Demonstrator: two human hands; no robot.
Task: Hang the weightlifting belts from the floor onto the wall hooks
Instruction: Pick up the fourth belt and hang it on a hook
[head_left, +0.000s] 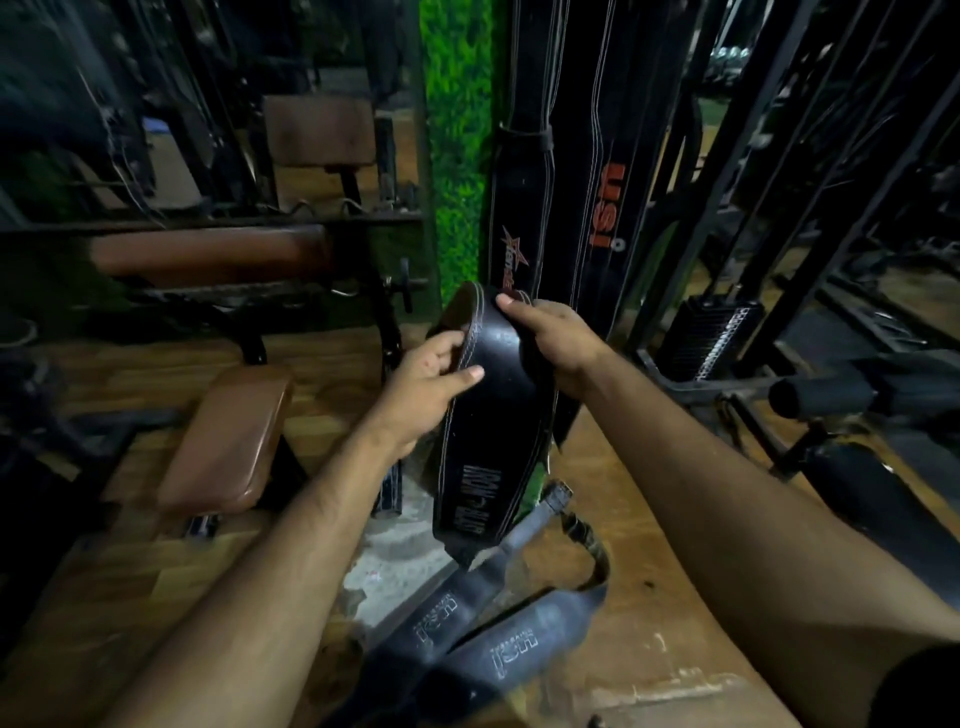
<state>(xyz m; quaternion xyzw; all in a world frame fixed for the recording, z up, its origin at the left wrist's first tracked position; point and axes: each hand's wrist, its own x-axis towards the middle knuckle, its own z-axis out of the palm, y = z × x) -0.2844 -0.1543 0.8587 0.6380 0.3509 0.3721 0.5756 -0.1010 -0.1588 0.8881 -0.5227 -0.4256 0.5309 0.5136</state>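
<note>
The black belt (493, 415) is held above the floor (649, 597), folded over at its top. Its long axis runs near vertical, the free end pointing down. The left hand (426, 384) grips the left edge, fingers (457, 375) curled round it. The right hand (556, 338) pinches the top fold. Two more belts (530, 639) lie flat on the floor below. Other belts (597, 182) hang upright behind.

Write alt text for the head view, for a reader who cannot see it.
Both hands hold a folded black leather weightlifting belt up in front of belts already hanging on the wall: the left hand grips its left edge, the right hand its top. Another black belt lies on the wooden floor below, beside brown padded gym benches.
</note>
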